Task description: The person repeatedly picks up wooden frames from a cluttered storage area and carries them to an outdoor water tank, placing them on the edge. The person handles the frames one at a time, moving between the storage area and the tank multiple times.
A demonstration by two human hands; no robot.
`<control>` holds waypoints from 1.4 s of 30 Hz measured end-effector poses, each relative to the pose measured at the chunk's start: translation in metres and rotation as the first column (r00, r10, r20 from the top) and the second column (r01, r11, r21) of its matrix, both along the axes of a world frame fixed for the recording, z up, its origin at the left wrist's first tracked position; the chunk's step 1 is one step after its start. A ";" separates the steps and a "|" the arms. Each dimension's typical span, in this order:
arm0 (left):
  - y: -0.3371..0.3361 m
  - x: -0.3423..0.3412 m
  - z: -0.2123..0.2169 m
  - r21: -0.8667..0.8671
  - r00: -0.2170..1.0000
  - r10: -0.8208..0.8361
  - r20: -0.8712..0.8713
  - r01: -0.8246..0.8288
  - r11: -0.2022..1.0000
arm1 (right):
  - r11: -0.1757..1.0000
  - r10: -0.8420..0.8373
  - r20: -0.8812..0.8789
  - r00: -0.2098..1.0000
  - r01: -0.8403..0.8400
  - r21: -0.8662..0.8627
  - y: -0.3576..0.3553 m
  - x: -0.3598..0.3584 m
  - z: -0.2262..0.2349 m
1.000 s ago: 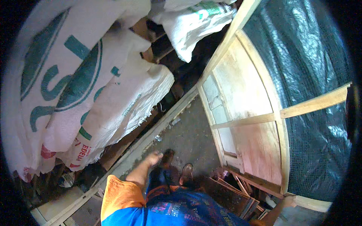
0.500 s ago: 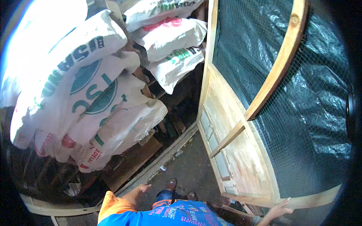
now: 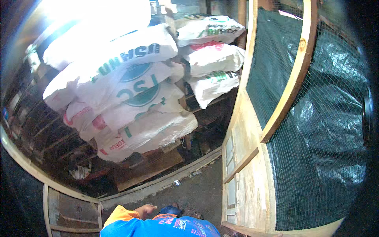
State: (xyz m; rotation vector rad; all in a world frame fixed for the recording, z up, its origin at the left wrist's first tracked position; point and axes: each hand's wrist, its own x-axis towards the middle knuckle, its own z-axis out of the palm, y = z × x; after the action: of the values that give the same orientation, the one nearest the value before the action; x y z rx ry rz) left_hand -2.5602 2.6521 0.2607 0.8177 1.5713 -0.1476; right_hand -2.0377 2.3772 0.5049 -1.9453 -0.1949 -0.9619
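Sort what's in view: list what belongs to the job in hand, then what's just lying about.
Likely in use:
- left hand, nothing visibly held
- wood-and-mesh panel, close on the person's right

Seemingly just lying about:
- stacked white sacks
- brown board below them
- small pale scrap on the floor

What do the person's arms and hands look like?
The left hand is bare, with no glove. On that side there's a short, bright orange fabric sleeve, joined to a bright blue fabric shirt with pink and pale printing. Too little of the right arm shows to tell.
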 end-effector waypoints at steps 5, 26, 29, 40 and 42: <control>-0.011 -0.012 0.002 0.139 0.999 -0.040 0.002 0.039 0.989 | 0.999 0.043 0.012 0.999 -0.042 -0.033 0.003 -0.003 0.004; -0.206 -0.385 0.103 0.658 0.308 0.951 0.004 -0.717 0.229 | 0.541 -0.123 0.711 0.692 0.648 -0.537 0.002 -0.143 0.013; -0.235 -0.463 0.126 0.743 0.166 0.972 0.167 -0.670 -0.013 | 0.438 -0.090 0.815 0.572 0.758 -0.484 -0.012 -0.154 0.005; -0.368 -0.699 0.217 0.867 -0.403 0.768 -0.498 -0.221 0.446 | 0.859 0.451 0.254 0.856 -0.339 -0.384 0.013 -0.331 0.067; -0.389 -0.717 0.223 0.859 -0.379 0.772 -0.511 -0.240 0.452 | 0.890 0.401 -0.017 0.916 -0.394 -0.230 -0.001 -0.361 0.083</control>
State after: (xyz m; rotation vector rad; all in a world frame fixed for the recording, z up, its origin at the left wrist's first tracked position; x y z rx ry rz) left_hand -3.2774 2.2635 0.4842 -0.2328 3.4312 0.5912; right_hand -2.3989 2.3759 0.5875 -1.9895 -0.7235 -0.7176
